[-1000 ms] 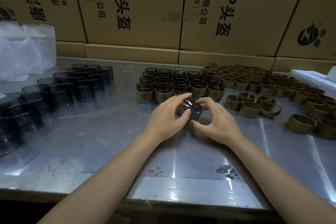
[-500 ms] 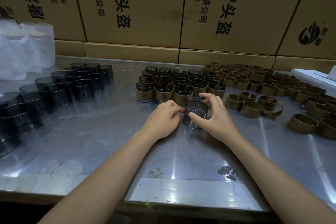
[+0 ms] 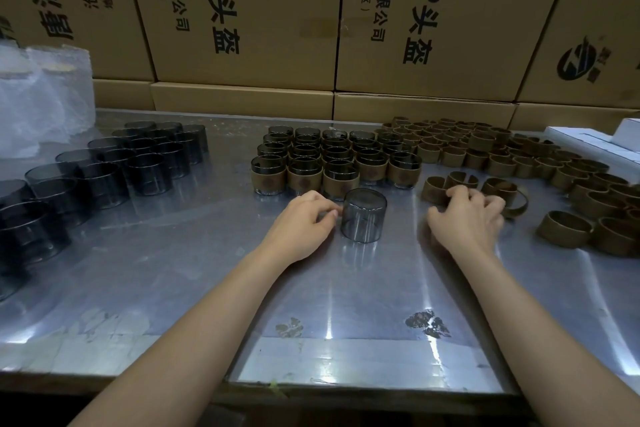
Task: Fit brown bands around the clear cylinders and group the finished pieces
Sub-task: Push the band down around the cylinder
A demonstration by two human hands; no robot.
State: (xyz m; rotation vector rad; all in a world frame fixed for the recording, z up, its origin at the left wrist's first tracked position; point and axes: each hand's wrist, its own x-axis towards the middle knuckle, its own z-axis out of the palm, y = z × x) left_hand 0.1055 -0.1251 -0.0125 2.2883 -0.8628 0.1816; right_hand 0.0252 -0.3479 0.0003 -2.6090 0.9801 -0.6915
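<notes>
One clear cylinder upright | left hand touching it, ungripped | right hand open over brown band

I see a smoky clear glass cylinder standing upside down on the metal table, my left hand touching its side. My right hand reaches onto a loose brown band; banded cylinders cluster just beyond.

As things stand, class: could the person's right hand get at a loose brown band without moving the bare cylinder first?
Probably yes. The right hand already lies over the loose brown bands, with open tabletop around it; the bare cylinder stands apart by the left hand.
</notes>
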